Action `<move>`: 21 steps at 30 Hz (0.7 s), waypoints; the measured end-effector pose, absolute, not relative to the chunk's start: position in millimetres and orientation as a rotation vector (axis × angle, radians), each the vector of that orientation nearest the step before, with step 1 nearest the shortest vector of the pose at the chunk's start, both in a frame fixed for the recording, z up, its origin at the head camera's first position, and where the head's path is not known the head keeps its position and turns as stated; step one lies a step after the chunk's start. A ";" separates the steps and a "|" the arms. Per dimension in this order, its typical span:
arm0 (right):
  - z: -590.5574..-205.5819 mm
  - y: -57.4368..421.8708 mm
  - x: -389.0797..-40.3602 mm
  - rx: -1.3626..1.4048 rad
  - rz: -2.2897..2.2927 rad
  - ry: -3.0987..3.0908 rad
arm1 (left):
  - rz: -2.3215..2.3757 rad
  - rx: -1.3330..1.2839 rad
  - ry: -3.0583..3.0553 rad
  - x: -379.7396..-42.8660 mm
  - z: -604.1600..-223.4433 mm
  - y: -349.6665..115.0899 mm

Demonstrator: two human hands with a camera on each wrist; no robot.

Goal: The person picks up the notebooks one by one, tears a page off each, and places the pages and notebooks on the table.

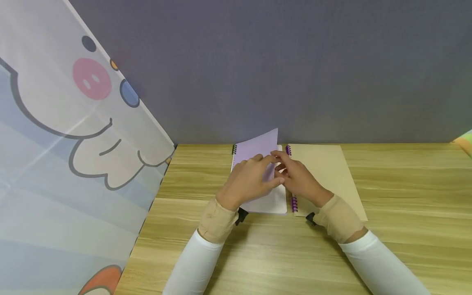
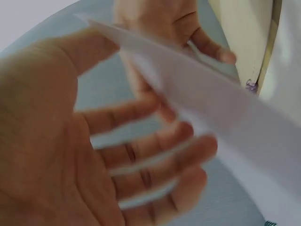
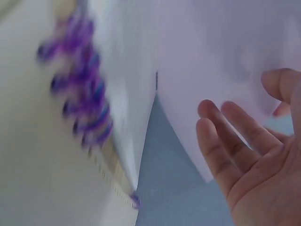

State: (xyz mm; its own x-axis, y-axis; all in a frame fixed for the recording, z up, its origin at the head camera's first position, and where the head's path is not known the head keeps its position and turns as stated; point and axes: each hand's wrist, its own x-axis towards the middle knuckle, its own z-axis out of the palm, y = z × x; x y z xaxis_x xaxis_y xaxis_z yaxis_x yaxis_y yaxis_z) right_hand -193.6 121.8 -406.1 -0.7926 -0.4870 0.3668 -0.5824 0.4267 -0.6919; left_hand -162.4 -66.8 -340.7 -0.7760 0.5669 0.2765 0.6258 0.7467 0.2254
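Observation:
A spiral notebook with a dark green coil lies half open in the head view, its lavender cover [image 1: 256, 145] raised over a white page [image 1: 271, 203]. My left hand [image 1: 252, 176] is on the cover's left side; in the left wrist view its fingers are spread and loosely bent, thumb tip right at the sheet's edge. On the other side is my right hand [image 1: 300, 176], close to the free edge. In the right wrist view its fingers [image 3: 235, 160] are parted and gently bent, overlapping the cover.
Right of the lavender notebook lies a beige notebook [image 1: 324, 172] with a purple coil [image 1: 294, 204], partly under my right forearm. Both rest on a wood-grain table [image 1: 405, 196]. A grey panel [image 1: 280, 73] rises behind, and a cartoon-printed sheet [image 1: 48, 172] stands at the left.

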 end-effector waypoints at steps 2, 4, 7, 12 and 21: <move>-404.8 118.3 -191.3 0.967 1.366 -2.529 | -0.444 -0.862 -2.789 -164.3 -343.0 -67.5; -404.8 115.3 -189.8 0.970 1.405 -2.503 | -0.471 -0.797 -2.814 -165.7 -343.3 -68.4; -406.1 111.9 -188.1 0.965 1.446 -2.484 | -0.536 -0.749 -2.809 -167.5 -341.9 -70.4; -410.5 107.0 -184.1 0.940 1.369 -2.549 | -0.675 -0.736 -2.749 -169.3 -336.4 -76.8; -423.0 104.5 -171.9 1.106 0.893 -2.940 | -0.774 -0.665 -2.695 -167.9 -319.4 -98.5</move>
